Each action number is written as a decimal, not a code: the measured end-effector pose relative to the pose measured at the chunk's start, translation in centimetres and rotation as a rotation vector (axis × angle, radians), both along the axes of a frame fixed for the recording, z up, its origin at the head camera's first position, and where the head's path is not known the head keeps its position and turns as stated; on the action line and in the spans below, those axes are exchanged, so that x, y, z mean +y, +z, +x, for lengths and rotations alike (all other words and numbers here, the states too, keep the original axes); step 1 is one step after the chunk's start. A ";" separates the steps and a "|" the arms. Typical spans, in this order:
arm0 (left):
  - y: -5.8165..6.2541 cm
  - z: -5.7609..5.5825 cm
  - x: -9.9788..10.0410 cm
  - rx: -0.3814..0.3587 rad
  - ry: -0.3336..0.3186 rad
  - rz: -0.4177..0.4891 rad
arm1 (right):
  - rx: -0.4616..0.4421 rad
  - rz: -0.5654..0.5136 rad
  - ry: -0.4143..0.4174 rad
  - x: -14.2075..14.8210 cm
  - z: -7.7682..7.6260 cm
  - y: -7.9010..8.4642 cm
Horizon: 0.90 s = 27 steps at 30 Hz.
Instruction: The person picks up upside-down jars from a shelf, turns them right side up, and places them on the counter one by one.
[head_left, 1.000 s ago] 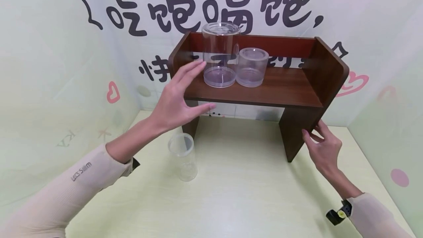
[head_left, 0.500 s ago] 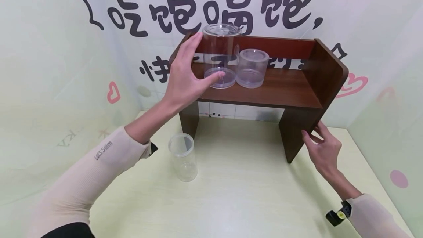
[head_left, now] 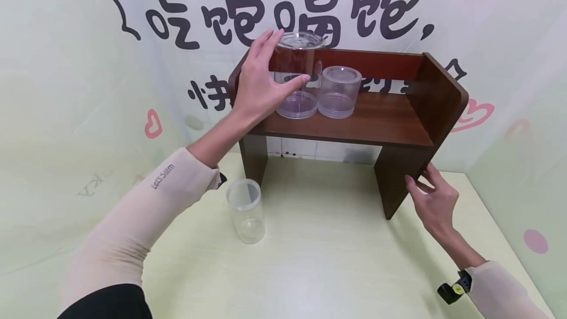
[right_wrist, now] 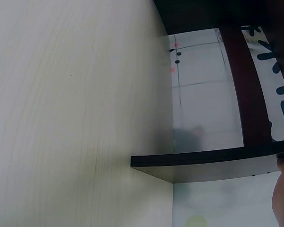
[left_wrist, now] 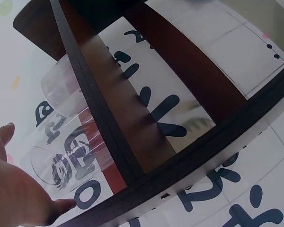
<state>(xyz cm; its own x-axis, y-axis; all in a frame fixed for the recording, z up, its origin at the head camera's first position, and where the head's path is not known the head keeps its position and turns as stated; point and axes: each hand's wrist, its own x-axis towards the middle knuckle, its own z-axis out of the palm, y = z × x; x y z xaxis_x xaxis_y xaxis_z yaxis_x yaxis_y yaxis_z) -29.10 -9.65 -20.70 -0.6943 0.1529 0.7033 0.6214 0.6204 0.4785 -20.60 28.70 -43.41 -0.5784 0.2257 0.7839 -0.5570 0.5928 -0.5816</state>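
Note:
A tall clear plastic jar stands upright at the left of a dark brown wooden shelf. Around its upper left side is my left hand, thumb in front and fingers by the top rim. In the left wrist view, the thumb and a finger of the left hand are spread wide, the tall jar beyond them. Touching or near the tall jar's right side is a shorter clear jar. My right hand grips the shelf's right side panel, its far fingers partly hidden.
A third clear jar stands on the pale table, in front of the shelf's left leg. Printed fabric walls enclose the table at the back and sides. Below the shelf board, the right leg panel reaches down to the table.
My left hand has risen and moved right, from beside the shelf's front edge to around the tall jar's upper part. The right hand stays on the side panel; the jars have not moved.

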 end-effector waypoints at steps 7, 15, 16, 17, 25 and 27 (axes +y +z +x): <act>0.2 -1.0 1.1 0.011 0.014 -0.007 | -0.003 0.009 0.004 0.1 0.0 0.0; 0.6 -1.6 1.9 0.013 0.036 -0.039 | -0.013 0.039 0.021 0.3 0.1 0.2; 0.7 -1.6 1.9 0.013 0.042 -0.042 | -0.014 0.039 0.020 0.3 0.1 0.2; 0.7 -1.7 2.0 0.014 0.046 -0.043 | -0.014 0.039 0.019 0.2 0.1 0.2; 0.7 -1.9 2.1 0.055 0.057 -0.016 | 0.001 0.021 0.006 0.2 -0.1 0.0; 0.6 -1.9 2.0 0.059 0.054 -0.014 | 0.004 0.021 0.004 0.3 -0.1 -0.2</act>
<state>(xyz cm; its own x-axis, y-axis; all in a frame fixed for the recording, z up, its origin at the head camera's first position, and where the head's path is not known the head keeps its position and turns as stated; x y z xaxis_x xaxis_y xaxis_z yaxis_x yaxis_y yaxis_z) -30.98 -7.60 -20.07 -0.6593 0.1262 0.7412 0.6134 0.6604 0.4332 -20.74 28.98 -43.58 -0.5762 0.2069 0.7907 -0.5616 0.6026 -0.5670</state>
